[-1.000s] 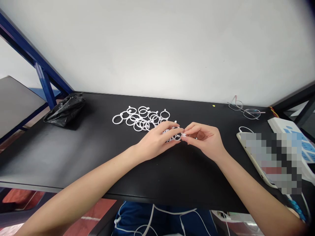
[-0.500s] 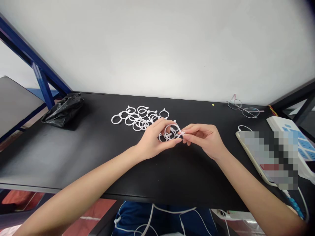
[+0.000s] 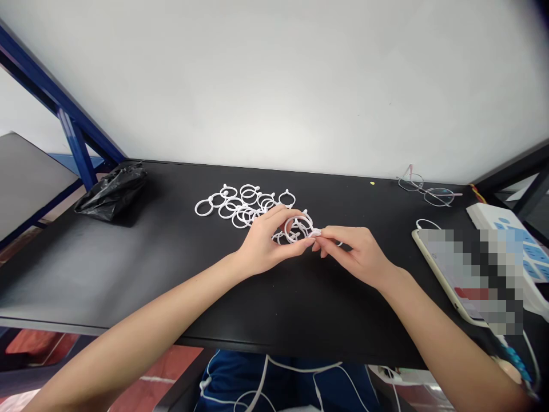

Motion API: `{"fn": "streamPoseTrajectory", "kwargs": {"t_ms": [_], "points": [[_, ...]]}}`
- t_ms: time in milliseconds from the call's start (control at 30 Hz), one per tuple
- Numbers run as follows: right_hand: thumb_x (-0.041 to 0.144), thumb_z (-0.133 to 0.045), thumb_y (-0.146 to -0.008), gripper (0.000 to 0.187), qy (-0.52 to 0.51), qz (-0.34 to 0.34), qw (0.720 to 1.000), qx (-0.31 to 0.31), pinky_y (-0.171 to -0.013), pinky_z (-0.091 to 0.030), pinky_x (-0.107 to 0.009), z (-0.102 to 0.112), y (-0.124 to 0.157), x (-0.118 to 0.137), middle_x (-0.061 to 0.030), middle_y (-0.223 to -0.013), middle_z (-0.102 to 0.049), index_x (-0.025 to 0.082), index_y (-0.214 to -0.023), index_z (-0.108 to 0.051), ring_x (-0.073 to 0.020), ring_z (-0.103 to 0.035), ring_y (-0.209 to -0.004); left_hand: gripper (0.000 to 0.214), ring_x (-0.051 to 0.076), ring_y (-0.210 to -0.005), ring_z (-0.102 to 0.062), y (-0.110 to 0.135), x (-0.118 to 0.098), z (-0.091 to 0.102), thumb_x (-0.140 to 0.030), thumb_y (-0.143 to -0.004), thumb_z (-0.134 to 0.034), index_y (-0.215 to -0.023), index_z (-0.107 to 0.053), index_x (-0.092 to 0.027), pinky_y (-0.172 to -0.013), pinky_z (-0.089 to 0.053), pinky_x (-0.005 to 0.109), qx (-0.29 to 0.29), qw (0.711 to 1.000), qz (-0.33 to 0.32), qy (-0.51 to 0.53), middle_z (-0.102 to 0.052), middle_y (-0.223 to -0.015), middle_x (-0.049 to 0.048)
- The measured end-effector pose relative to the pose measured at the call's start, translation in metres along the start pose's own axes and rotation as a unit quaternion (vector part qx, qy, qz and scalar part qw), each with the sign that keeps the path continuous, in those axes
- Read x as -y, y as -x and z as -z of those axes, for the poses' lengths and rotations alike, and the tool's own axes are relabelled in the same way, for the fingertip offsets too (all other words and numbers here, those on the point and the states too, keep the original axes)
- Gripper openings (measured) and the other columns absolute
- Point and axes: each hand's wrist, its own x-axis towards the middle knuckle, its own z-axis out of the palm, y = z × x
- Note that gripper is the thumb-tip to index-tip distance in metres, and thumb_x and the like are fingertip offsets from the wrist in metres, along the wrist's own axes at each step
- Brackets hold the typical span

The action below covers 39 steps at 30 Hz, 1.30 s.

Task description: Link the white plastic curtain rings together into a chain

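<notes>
My left hand (image 3: 272,240) curls its thumb and fingers around a white plastic ring (image 3: 286,225) that has a small tab on its right side. That tab is pinched between the thumb and fingertips of my right hand (image 3: 349,246). Several more white rings (image 3: 249,197), each with a small knob, lie in a loose, overlapping pile behind and beneath my left hand. Part of the pile is hidden by that hand. A bit of another white ring (image 3: 340,244) shows behind my right fingers.
The black table (image 3: 171,246) meets a pale wall. A black plastic bag (image 3: 112,191) lies at the left. On the right are eyeglasses (image 3: 437,197), a phone (image 3: 446,274) on a cable and a white power strip (image 3: 484,214). White cables (image 3: 261,380) hang below the front edge.
My right hand has turned slightly and its fingers have closed lower on the ring's tab. The held ring has shifted a little left. The pile stays put.
</notes>
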Motion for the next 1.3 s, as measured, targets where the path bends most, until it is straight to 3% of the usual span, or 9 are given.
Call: {"fn": "streamPoseTrajectory", "kwargs": {"t_ms": [167, 533, 767, 1300], "points": [[0.028, -0.048, -0.099, 0.013, -0.026, -0.019, 0.999, -0.015, -0.062, -0.051, -0.022, -0.003, 0.001, 0.000, 0.0016, -0.076, -0.066, 0.022, -0.100, -0.059, -0.0107, -0.065, -0.062, 0.025, 0.012, -0.066, -0.047, 0.000, 0.000, -0.001, -0.031, -0.083, -0.068, -0.101, -0.061, -0.015, -0.066, -0.043, 0.026, 0.004, 1.000, 0.010, 0.001, -0.047, -0.069, -0.0028], [0.024, -0.042, -0.101, 0.015, 0.014, 0.029, 0.999, -0.005, -0.060, -0.046, -0.020, -0.012, 0.000, 0.000, 0.0039, -0.068, -0.059, 0.022, -0.097, -0.056, -0.0087, -0.059, -0.058, 0.022, 0.013, -0.068, -0.047, 0.003, 0.002, 0.000, -0.035, -0.088, -0.060, -0.100, -0.055, -0.018, -0.066, -0.042, 0.026, 0.028, 0.999, 0.023, 0.016, -0.048, -0.073, -0.0019], [0.020, -0.042, -0.100, 0.013, -0.013, 0.047, 0.998, -0.048, -0.058, -0.044, -0.019, -0.019, 0.001, 0.003, 0.0059, -0.064, -0.058, 0.022, -0.094, -0.053, -0.0070, -0.056, -0.053, 0.028, 0.014, -0.072, -0.047, 0.005, 0.003, 0.000, -0.043, -0.093, -0.052, -0.106, -0.050, -0.018, -0.068, -0.043, 0.027, 0.052, 0.998, 0.020, 0.022, -0.048, -0.079, 0.0004], [0.018, -0.040, -0.100, 0.014, -0.044, 0.059, 0.995, -0.062, -0.059, -0.044, -0.021, -0.026, 0.003, 0.002, 0.0058, -0.061, -0.056, 0.022, -0.095, -0.053, -0.0087, -0.054, -0.055, 0.024, 0.013, -0.070, -0.044, 0.007, 0.000, -0.005, -0.040, -0.093, -0.053, -0.103, -0.049, -0.019, -0.068, -0.042, 0.027, 0.031, 0.997, 0.033, 0.063, -0.044, -0.077, -0.0011]]}}
